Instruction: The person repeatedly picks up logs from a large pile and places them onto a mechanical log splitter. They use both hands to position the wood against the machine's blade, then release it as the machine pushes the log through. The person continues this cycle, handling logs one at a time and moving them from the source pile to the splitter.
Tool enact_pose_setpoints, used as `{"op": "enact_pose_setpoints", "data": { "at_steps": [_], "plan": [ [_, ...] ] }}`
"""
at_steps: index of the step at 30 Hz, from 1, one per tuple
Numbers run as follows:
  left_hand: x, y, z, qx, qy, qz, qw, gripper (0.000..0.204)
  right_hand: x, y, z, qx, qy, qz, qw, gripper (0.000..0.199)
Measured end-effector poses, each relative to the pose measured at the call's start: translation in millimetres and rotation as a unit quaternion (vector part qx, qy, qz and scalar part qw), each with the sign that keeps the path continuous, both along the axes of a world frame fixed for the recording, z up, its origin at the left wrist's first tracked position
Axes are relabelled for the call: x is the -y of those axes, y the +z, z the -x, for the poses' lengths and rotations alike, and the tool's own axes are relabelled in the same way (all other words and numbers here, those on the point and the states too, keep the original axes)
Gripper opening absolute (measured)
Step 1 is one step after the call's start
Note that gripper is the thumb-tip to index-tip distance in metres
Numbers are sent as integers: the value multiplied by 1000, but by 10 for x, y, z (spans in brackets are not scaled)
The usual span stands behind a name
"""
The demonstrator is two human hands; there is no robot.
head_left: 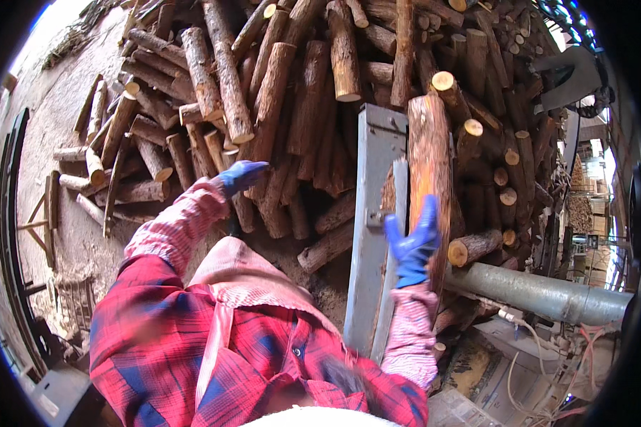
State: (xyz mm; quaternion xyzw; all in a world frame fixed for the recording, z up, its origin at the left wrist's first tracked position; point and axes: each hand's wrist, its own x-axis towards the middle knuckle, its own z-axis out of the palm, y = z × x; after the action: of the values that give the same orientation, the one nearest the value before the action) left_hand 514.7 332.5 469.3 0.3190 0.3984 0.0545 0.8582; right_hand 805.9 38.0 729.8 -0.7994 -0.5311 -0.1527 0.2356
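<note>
My right hand (414, 245), in a blue glove, rests flat against a thick log (429, 153), its thumb and fingers spread apart. Bark partly stripped to orange wood shows on this log, which lies lengthwise along a grey metal rail (377, 213) in front of me. Out to the left, my left hand (242, 176), also blue-gloved, reaches over the near edge of a log pile (313, 107). Its fingers are stretched to the right with nothing visible in them. Whether it touches the logs under it, I cannot tell.
A grey metal pipe (548, 292) runs off to the right, above hoses (584, 363) and machinery. One short log (475, 248) lies just beyond the pipe. More logs (121, 156) are heaped at the left on a dusty floor (43, 149). A dark metal frame (11, 213) stands farther left.
</note>
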Motion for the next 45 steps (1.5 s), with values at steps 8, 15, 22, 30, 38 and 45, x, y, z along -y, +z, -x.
{"op": "enact_pose_setpoints", "data": {
  "at_steps": [8, 15, 22, 30, 38, 45],
  "plan": [
    [-1668, -334, -3005, -146, -48, -325, 933, 95, -1078, -858, 338, 4, 11, 183, 983, 73],
    [-2285, -819, -4330, -170, 166, -302, 923, 127, -1150, -894, 288, -7, -5, 217, 976, 60],
    [-2205, -55, -4073, 102, 195, -162, 962, 74, -1204, -875, 262, -1, -22, 233, 972, 54],
    [-2310, 1048, -2405, 232, 105, -197, 947, 82, -1116, -929, 309, -3, -16, 189, 982, 69],
    [-1230, 712, -569, 258, 36, -583, 770, 108, -2270, -2346, 574, -865, 145, -268, 398, 72],
    [59, 910, 588, 90, 26, 45, 995, 51, -2085, -2515, 1451, -924, 5, -197, 328, 65]
  ]
}}
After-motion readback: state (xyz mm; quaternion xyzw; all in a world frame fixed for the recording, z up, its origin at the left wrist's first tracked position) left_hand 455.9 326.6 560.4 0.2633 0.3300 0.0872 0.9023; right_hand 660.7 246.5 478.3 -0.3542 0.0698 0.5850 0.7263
